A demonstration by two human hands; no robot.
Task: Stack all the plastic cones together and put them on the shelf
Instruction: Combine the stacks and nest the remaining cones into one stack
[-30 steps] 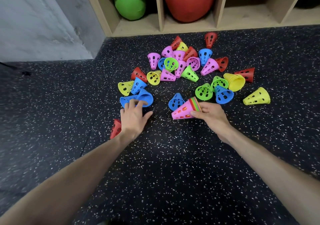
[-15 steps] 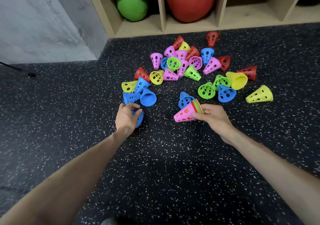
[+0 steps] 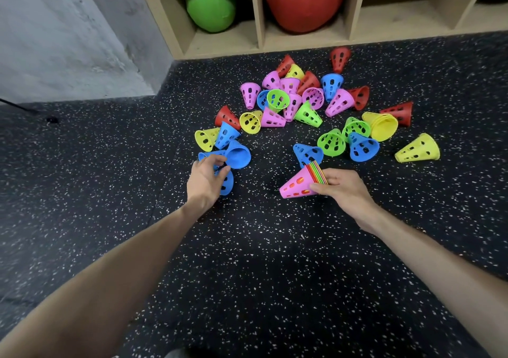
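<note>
Left hand (image 3: pixel 204 177) curled around a blue cone (image 3: pixel 226 183) on the floor (image 3: pixel 247 261). Right hand (image 3: pixel 343 189) pinching the rim end of a nested stack (image 3: pixel 303 183), pink outermost, tip toward the blue cone. Beyond the stack, loose cones (image 3: pixel 291 99) scattered before the shelf (image 3: pixel 302 41).

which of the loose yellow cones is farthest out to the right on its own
The yellow cone lying on its side at the far right of the pile, wide rim pointing right. It touches no other cone; the other yellow ones lie against neighbours.
</note>
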